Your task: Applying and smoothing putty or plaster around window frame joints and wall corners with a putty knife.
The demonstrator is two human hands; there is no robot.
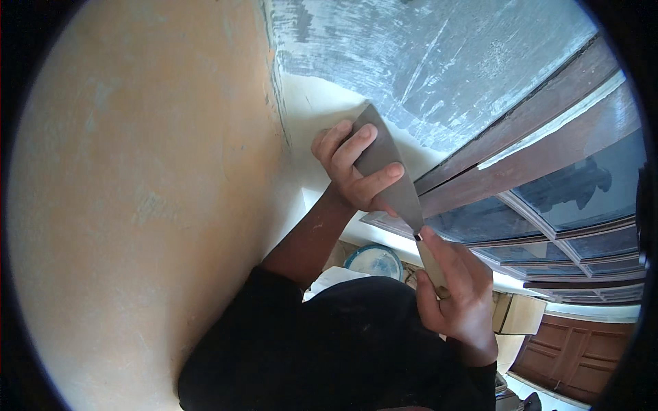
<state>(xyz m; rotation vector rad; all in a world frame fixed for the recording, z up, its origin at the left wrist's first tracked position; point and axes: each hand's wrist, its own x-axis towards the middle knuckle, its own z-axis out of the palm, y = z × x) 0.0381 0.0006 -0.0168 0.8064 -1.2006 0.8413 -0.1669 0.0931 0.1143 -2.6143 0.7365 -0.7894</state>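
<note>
A putty knife [387, 147] with a broad grey metal blade and a pale handle slants across the middle of the view. Around its handle, at the lower right end, my right hand [462, 284] is closed, with a finger stretched toward the blade. My left hand [349, 168] reaches over the blade's left edge, its fingers bent and pressing on the flat face. Behind the blade's tip is a wall [445, 55] partly coated in grey, with a smooth cream-white band [308, 103] below. Whether the blade touches the wall cannot be made out.
An orange-tan wall [151, 171] rises close on my left. At right stand a brown wooden frame [493, 147] and glazed window panes [569, 185]. Below are a round blue-rimmed bucket [375, 260], a cardboard box [521, 314] and a brown panelled door [576, 353].
</note>
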